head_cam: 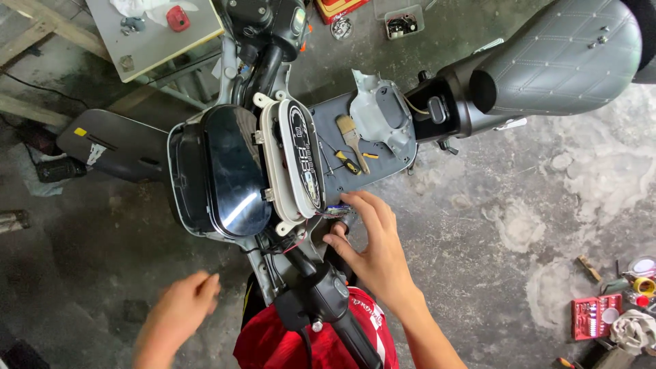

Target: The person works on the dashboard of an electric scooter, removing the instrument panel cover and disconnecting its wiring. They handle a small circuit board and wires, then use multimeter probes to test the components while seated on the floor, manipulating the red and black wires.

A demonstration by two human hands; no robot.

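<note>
The right hand (372, 242) is reaching up from the lower right of the frame to its centre, palm down, fingers spread and slightly curled, thumb pointing left. The left hand (179, 311) is hanging at the lower left, motion-blurred, fingers loosely extended toward the upper right, gripping nothing.

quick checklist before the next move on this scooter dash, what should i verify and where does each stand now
1. Right hand at the wiring below the instrument panel: ok, fingers touch it.
2. Left hand free: ok, open, holds nothing.
3. Dark cover lens separated from the panel: ok, it lies open beside it.
4. Tools at hand: ok, brush and screwdriver lie on the footboard.
5. Connector seated: cannot tell, hidden by fingers.
6. Handlebar grip unobstructed: ok.
</note>
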